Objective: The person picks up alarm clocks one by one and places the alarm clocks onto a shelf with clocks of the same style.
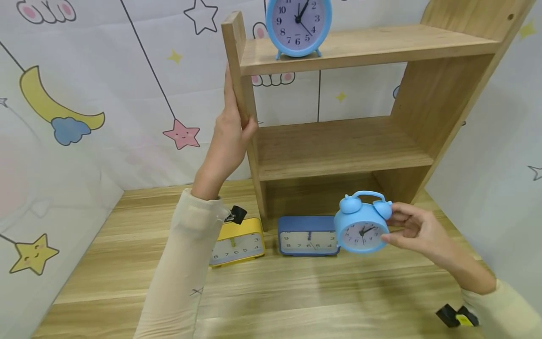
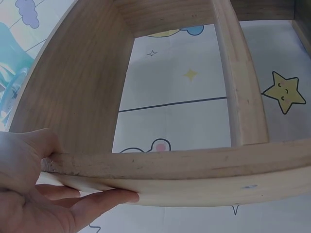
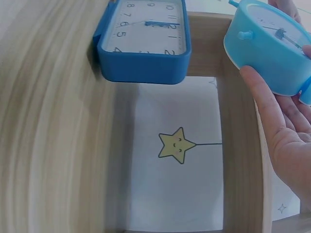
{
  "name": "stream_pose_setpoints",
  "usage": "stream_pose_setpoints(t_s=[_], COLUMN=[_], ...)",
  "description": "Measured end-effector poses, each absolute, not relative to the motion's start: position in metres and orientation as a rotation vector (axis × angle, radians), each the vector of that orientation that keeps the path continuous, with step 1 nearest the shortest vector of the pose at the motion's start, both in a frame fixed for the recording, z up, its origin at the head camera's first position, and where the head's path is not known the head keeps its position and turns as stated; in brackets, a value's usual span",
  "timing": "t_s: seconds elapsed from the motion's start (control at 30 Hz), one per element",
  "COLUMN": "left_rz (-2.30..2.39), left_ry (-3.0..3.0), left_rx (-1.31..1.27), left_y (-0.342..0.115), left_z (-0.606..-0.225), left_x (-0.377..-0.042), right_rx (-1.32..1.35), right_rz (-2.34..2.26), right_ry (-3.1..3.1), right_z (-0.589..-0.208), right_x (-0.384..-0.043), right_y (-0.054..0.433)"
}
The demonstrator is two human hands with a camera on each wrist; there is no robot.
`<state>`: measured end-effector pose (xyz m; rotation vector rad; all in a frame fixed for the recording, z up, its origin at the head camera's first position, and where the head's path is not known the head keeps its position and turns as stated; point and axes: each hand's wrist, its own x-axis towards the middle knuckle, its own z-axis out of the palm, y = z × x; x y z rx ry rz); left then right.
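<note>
My right hand (image 1: 412,228) holds a light blue twin-bell alarm clock (image 1: 362,228) by its right side, thumb near the dial and fingers behind. The clock is raised in front of the lower part of a wooden shelf unit (image 1: 343,146). In the right wrist view, fingers (image 3: 265,97) lie along its light blue case (image 3: 265,56). My left hand (image 1: 230,134) grips the unit's left side panel, thumb at the front edge. The left wrist view shows its fingers (image 2: 104,201) against the panel's outer face (image 2: 194,191).
Another light blue alarm clock (image 1: 298,28) stands on the top shelf. A blue rectangular clock (image 1: 309,221) stands on the wood-grain table (image 1: 296,301) before the bottom compartment. Left of it is a yellow rectangular clock (image 1: 237,230), partly behind the left sleeve. Patterned cloth (image 1: 127,155) lines the walls.
</note>
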<state>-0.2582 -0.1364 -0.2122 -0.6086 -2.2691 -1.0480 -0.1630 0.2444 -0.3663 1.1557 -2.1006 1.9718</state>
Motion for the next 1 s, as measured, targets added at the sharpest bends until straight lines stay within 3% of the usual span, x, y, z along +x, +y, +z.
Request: stream_pose_setpoints(t_s=[1.0], left_rz=[-1.041], left_ry=[-2.261], left_rx=[-0.628], left_y=[-0.138], left_z=[-0.213], left_x=[-0.258], right_rx=[1.083], right_rz=[1.985], right_ry=[-1.963], right_z=[-0.302], right_x=[-0.184], right_y=[0.253])
